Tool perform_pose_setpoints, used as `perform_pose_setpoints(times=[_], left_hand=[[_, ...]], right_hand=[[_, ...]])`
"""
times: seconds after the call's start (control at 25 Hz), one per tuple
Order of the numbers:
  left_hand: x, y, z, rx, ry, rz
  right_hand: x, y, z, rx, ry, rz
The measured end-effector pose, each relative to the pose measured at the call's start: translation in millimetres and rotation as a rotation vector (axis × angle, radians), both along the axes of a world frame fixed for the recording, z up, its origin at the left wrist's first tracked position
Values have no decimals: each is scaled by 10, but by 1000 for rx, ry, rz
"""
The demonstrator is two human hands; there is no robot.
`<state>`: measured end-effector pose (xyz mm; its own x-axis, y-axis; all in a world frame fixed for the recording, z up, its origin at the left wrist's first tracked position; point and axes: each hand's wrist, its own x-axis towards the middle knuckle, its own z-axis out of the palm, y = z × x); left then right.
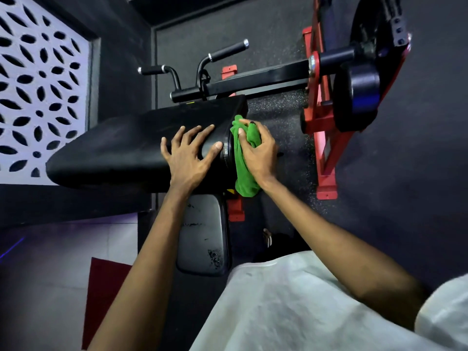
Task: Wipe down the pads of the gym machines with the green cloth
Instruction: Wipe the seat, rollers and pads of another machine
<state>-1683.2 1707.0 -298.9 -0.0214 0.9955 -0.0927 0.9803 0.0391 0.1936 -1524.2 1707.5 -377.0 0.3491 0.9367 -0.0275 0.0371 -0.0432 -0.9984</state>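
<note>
A long black pad (121, 145) of a gym machine lies across the middle of the view. My left hand (188, 158) rests flat on its top near the right end, fingers spread. My right hand (258, 153) grips the bunched green cloth (243, 168) and holds it against the pad's right side edge. Part of the cloth hangs down below my hand. A smaller worn black pad (202, 236) sits lower, beneath my left forearm.
Two black handles (228, 50) rise behind the pad on a black bar (253, 77). A red frame (326, 138) with black roller pads (359, 95) stands to the right on speckled rubber flooring. A white patterned screen (38, 84) fills the left wall.
</note>
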Motion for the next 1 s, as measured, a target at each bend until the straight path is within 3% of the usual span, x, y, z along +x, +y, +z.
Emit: perform_pose_setpoints(times=[0.16, 0.44, 0.76, 0.92, 1.0], left_hand=[[-12, 4, -38, 14, 9, -8], [7, 17, -75, 48, 17, 10], [-7, 34, -80, 15, 16, 17], [-9, 46, -53, -30, 30, 26], [-14, 48, -59, -37, 27, 26]], right_hand=[[-31, 420, -210, -63, 24, 131], [81, 1412, -595, -527, 39, 134], [49, 1007, -379, -368, 49, 107], [60, 1476, -635, -572, 51, 38], [94, 1449, -592, -540, 37, 59]])
